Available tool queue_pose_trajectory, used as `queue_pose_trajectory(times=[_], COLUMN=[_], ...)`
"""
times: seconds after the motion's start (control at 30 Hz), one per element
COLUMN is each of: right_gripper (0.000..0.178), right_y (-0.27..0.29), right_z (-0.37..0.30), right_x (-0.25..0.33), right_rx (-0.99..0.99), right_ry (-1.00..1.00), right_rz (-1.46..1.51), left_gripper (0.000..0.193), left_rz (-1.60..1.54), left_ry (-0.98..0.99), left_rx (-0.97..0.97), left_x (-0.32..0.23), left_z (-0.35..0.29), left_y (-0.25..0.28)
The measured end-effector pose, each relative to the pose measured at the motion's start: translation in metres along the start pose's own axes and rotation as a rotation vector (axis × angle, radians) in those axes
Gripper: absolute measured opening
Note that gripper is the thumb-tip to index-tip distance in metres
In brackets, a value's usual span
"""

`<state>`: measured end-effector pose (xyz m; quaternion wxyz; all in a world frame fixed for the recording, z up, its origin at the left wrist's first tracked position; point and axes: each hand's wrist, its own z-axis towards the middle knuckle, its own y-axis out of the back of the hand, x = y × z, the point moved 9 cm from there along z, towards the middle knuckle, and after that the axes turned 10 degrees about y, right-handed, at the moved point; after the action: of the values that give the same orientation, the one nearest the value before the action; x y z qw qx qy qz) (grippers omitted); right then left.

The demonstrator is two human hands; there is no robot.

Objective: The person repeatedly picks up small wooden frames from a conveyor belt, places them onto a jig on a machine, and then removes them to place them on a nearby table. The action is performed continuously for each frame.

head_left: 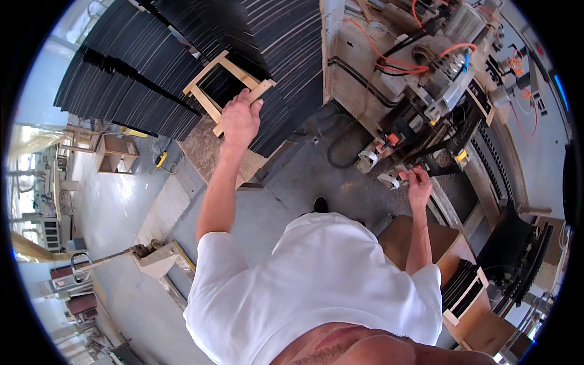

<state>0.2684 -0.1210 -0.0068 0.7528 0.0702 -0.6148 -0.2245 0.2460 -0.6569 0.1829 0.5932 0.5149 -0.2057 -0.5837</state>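
Note:
My left hand (239, 123) is closed around the near rail of a small light-wood frame (210, 104), thumb and fingers over the wood. The frame is four-sided, with rail ends jutting past the corners, and is tilted against the stacks of black-faced panels (292, 67). Out to the right, my right hand (420, 190) has its fingers drawn together beside red-and-white fittings (392, 178) on the machine's near edge. A bit of red shows at those fingertips; whether they grip it is too small to tell.
A machine (450, 91) with orange air hoses and metal cylinders fills the upper right. Lower right stands a brown box (395, 240), with a rack of dark pieces (462, 289) beside it. A wooden cabinet (115, 154) and a yellow tool (160, 159) are on the left floor.

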Motion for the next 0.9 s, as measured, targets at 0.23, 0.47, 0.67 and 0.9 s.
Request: queue_pose_trajectory(times=[0.23,0.47,0.67,0.9], right_gripper=[0.010,0.012,0.013,0.013], right_y=[0.043,0.124,0.195,0.285], right_z=[-0.021,-0.042,-0.060,-0.086], right_x=[-0.024,-0.062,-0.080,-0.068], right_rx=[-0.015,-0.070,-0.111,-0.169], right_ry=[-0.016,-0.039,-0.081,-0.071], right_rz=[-0.045,-0.049,-0.056,-0.158], left_gripper=[0.043,0.052,0.058,0.070], left_rz=[0.067,0.118,0.121,0.177], left_ry=[0.030,0.069,0.119,0.110], left_rx=[-0.032,0.033,0.065,0.121], left_x=[-0.014,-0.014,-0.008,-0.012], left_z=[0.005,0.005,0.008,0.015], left_y=[-0.006,-0.011,-0.012,-0.024])
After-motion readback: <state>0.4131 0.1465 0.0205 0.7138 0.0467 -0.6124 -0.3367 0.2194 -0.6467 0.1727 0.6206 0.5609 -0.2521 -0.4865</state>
